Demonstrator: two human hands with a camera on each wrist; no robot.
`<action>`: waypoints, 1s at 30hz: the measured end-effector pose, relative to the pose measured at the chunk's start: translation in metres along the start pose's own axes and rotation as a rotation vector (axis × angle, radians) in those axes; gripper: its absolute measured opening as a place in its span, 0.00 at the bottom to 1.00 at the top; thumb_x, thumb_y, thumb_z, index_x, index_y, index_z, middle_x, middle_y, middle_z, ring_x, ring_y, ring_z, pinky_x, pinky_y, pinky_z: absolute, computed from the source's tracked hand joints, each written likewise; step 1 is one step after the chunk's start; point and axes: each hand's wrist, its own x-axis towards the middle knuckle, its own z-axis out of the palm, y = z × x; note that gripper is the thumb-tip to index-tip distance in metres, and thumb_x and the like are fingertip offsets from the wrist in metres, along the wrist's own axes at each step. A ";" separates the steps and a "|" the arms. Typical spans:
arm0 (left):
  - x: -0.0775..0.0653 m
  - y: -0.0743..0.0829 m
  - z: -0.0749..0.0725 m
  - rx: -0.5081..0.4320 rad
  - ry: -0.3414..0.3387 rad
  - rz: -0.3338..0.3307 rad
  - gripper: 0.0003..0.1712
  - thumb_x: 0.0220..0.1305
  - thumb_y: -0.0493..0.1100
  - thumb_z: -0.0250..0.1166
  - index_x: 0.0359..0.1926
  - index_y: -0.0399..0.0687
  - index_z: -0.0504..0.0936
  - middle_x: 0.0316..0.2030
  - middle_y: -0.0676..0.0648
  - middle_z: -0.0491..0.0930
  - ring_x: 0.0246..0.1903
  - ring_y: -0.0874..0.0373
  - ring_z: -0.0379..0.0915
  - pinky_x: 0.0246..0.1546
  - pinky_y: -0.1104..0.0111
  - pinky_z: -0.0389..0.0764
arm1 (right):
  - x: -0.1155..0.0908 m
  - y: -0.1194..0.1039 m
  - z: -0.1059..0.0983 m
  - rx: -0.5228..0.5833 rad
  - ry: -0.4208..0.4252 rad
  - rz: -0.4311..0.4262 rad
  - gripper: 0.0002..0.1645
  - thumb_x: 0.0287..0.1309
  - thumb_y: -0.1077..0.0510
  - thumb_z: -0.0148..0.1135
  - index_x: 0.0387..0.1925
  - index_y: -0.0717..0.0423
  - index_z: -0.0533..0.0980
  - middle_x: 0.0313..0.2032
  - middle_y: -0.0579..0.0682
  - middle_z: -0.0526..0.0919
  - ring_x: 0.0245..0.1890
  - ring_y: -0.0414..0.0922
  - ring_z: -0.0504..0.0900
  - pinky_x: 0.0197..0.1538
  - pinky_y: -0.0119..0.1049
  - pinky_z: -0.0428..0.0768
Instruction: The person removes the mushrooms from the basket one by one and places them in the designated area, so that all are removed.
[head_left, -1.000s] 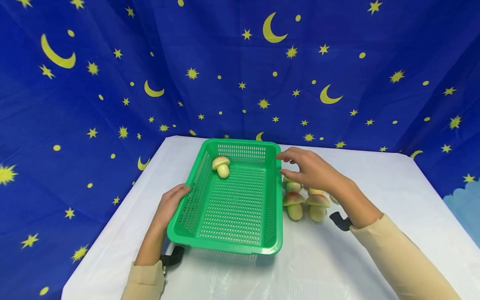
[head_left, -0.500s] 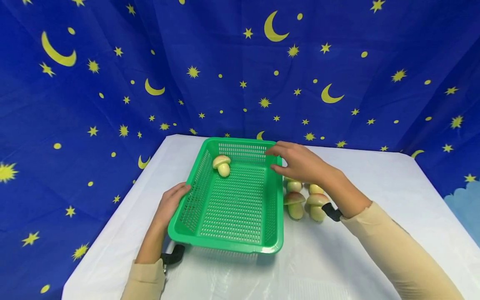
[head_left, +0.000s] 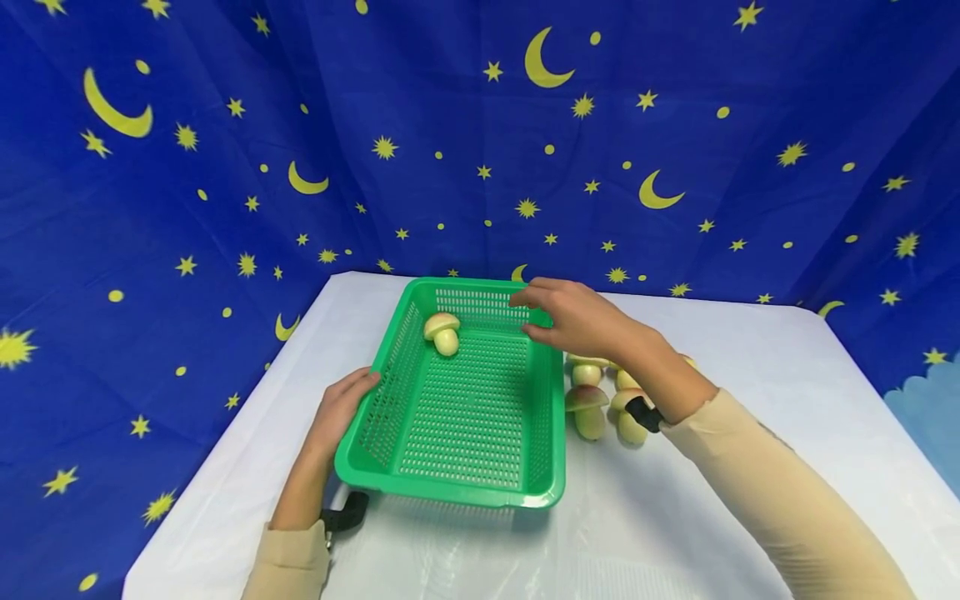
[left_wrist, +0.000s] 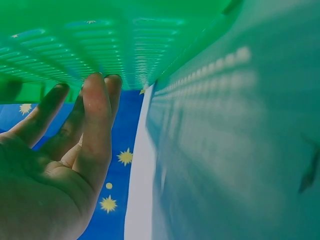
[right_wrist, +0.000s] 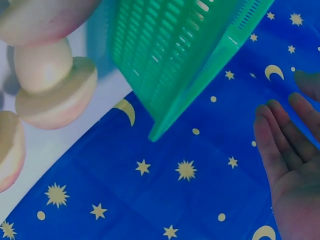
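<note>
A green plastic basket (head_left: 450, 492) stands on the white table, with one toy mushroom (head_left: 446, 335) lying in its far left corner. My left hand (head_left: 339, 412) holds the basket's left rim; in the left wrist view its fingertips (left_wrist: 97, 90) meet the slotted wall from outside. My right hand (head_left: 572, 317) hovers over the far right corner, fingers apart and nothing in its grasp. In the right wrist view the right palm (right_wrist: 300, 185) is bare. Beside the basket's right wall lie several toy mushrooms (head_left: 588, 412), partly hidden by the right forearm.
The white table (head_left: 750, 350) carries the basket and the mushrooms. A blue cloth (head_left: 450, 108) with yellow moons and stars hangs behind it and along both sides. Black wrist straps show on the left wrist (head_left: 347, 512) and the right wrist (head_left: 645, 414).
My right hand has moved left, from beside the basket's right rim to over its far right corner. The left hand, the basket and the mushroom inside have stayed in place.
</note>
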 end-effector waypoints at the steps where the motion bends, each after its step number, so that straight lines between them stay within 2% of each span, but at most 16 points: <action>1: 0.000 0.000 0.000 0.000 -0.001 -0.001 0.28 0.69 0.58 0.55 0.61 0.46 0.75 0.42 0.35 0.81 0.31 0.49 0.81 0.32 0.61 0.82 | 0.001 -0.001 0.000 0.001 0.000 -0.005 0.21 0.61 0.51 0.64 0.55 0.51 0.78 0.45 0.44 0.78 0.40 0.39 0.77 0.43 0.37 0.78; 6: 0.001 0.002 0.000 -0.007 -0.003 -0.008 0.28 0.69 0.58 0.56 0.61 0.46 0.75 0.42 0.36 0.81 0.32 0.49 0.81 0.33 0.61 0.82 | 0.009 -0.005 -0.001 0.004 -0.007 -0.029 0.22 0.61 0.51 0.64 0.55 0.52 0.77 0.47 0.45 0.78 0.45 0.41 0.77 0.48 0.40 0.77; 15: -0.001 0.002 0.001 -0.024 -0.022 -0.019 0.30 0.68 0.59 0.58 0.62 0.45 0.74 0.46 0.35 0.79 0.34 0.49 0.80 0.34 0.59 0.82 | 0.030 -0.014 0.001 -0.006 -0.031 -0.050 0.21 0.61 0.53 0.64 0.55 0.53 0.77 0.49 0.47 0.79 0.48 0.44 0.78 0.51 0.40 0.76; 23: 0.000 0.001 0.002 -0.017 -0.016 -0.003 0.27 0.69 0.55 0.56 0.62 0.45 0.74 0.44 0.35 0.80 0.32 0.49 0.81 0.33 0.59 0.83 | 0.046 -0.023 0.004 -0.037 -0.083 -0.039 0.21 0.61 0.53 0.64 0.56 0.51 0.77 0.48 0.46 0.78 0.43 0.42 0.78 0.47 0.40 0.77; 30: 0.000 0.000 0.001 -0.013 -0.004 -0.003 0.25 0.69 0.54 0.56 0.61 0.46 0.75 0.44 0.34 0.80 0.31 0.50 0.81 0.32 0.60 0.83 | 0.059 -0.026 0.009 -0.041 -0.111 -0.049 0.21 0.61 0.55 0.64 0.56 0.52 0.77 0.49 0.47 0.78 0.47 0.43 0.78 0.48 0.40 0.77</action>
